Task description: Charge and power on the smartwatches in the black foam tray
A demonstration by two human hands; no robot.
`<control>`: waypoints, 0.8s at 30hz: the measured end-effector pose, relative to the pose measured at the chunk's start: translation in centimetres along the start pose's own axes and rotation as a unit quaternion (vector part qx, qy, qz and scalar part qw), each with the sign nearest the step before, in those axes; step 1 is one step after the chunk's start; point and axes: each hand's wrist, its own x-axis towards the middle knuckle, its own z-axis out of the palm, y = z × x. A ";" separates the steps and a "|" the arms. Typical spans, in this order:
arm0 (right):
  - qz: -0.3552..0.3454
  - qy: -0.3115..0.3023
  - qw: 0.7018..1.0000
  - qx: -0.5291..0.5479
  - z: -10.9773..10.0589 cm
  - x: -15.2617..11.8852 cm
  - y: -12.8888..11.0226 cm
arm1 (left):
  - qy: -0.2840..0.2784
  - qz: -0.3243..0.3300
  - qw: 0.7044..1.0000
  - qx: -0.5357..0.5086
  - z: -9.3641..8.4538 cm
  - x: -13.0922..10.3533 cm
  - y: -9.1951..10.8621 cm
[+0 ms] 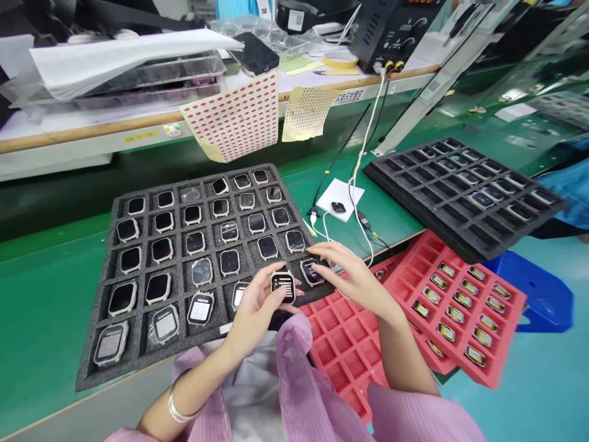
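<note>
My left hand [262,301] is closed on a smartwatch case [282,286] without a strap, its screen lit with lines of white text. The thumb lies across the screen. My right hand [350,276] reaches over the near right corner of the grey foam tray [181,236], fingers apart. Its thumb and fingertips are at another watch case [312,271] in a compartment there; whether they grip it, I cannot tell. Many more watch cases sit in the tray, mostly with dark screens. A few near ones, such as one watch case [201,308], show white screens.
Red foam trays [499,362] with small yellow-edged pieces lie at the lower right. A black foam tray [400,187] of watches stands beyond them. White cables [368,153] run down to a small black puck [338,207] on paper. Above is a shelf [151,126] with a phone [254,54].
</note>
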 end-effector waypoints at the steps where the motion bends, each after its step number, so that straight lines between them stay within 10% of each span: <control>1: -0.002 0.000 1.000 -0.006 -0.1 0.4 0.2 | -0.001 0.000 1.000 -0.004 0.0 0.0 0.0; 13: 0.037 -0.032 0.955 -0.294 2.6 5.6 -0.8 | 0.022 0.072 0.972 0.224 -0.4 0.9 -1.8; 24: 0.078 0.014 0.992 0.095 1.7 5.4 0.5 | 0.018 0.051 0.995 0.082 1.2 1.5 -0.8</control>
